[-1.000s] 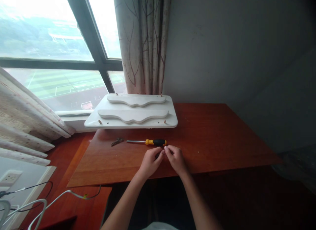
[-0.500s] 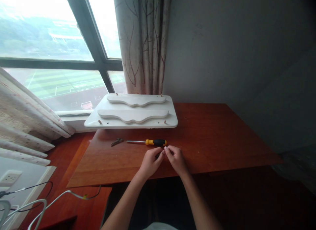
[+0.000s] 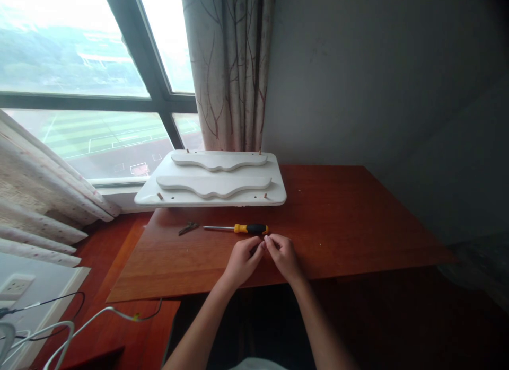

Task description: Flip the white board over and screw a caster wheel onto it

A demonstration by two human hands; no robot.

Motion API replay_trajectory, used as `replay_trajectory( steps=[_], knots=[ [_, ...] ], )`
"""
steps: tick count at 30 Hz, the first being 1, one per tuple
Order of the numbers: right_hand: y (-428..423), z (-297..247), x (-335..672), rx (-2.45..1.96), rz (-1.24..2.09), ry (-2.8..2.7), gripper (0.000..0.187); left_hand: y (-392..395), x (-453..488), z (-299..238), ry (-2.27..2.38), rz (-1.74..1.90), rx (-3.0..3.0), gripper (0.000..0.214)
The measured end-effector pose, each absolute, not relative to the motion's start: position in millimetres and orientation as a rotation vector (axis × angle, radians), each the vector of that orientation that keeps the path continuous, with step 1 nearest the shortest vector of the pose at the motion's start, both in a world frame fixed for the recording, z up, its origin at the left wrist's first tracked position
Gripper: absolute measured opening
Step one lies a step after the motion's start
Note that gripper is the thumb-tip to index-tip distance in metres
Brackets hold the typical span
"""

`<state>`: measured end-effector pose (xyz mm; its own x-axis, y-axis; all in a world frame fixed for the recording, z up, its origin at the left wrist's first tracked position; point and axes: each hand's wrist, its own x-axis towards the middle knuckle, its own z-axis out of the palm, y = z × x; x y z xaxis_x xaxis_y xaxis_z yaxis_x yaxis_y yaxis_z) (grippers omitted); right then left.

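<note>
My left hand (image 3: 244,257) and my right hand (image 3: 281,254) meet fingertip to fingertip over the near part of the wooden table. Both are closed in a pinch; whatever they hold, if anything, is too small or hidden to make out. Just beyond the fingers lies a screwdriver (image 3: 251,229) with a yellow and black handle, its shaft pointing left. Left of its tip rests a small pile of dark metal pieces (image 3: 188,228), perhaps screws. Farther back sits a white panel (image 3: 214,201) with two wavy-edged white boards (image 3: 214,185) on it and wooden pegs standing near its corners.
The reddish-brown table (image 3: 350,216) reaches right toward a grey wall (image 3: 358,84). A window and a patterned curtain (image 3: 234,68) stand behind the panel. At lower left are a wall socket (image 3: 16,287) and white and black cables (image 3: 95,316).
</note>
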<state>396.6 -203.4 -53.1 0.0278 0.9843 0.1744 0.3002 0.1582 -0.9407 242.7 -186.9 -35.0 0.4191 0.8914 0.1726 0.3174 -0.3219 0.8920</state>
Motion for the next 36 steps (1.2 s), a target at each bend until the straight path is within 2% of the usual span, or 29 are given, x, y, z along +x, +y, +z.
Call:
replay_trajectory(
  steps=[36],
  knots=[
    [-203.5, -54.2, 396.5, -1.323, 0.887, -1.463, 0.04, -188.1, 242.8, -36.2, 1.035, 0.867, 1.841, 0.034]
  ],
)
